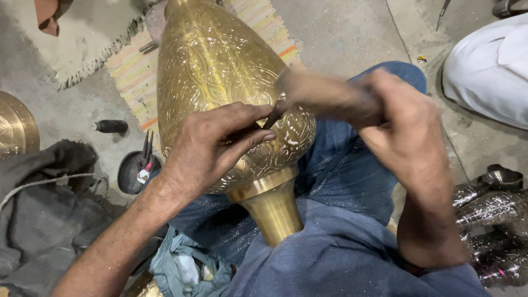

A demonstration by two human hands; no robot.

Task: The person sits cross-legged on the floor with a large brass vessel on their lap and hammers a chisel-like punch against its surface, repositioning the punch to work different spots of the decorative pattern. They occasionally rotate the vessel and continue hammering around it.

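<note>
striped rug (132, 66) on concrete floor (352, 33) | black cylinder (110, 126) beside rug | dark bowl (129, 173) with pliers (147, 146) inside | grey cloth (49, 220) left | brass disc (16, 129) at left edge | white garment (489, 71) top right | shiny metal pieces (495, 220) right

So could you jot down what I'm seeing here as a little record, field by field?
Main piece: large engraved brass vessel lying across the person's lap, neck toward them
Left hand: pinches a thin dark chisel against the brass
Right hand: raised beside it, gripping a blurred wooden handle
Floor: striped mat, small dark bowl with tools
Nearby: another person's white garment
</note>
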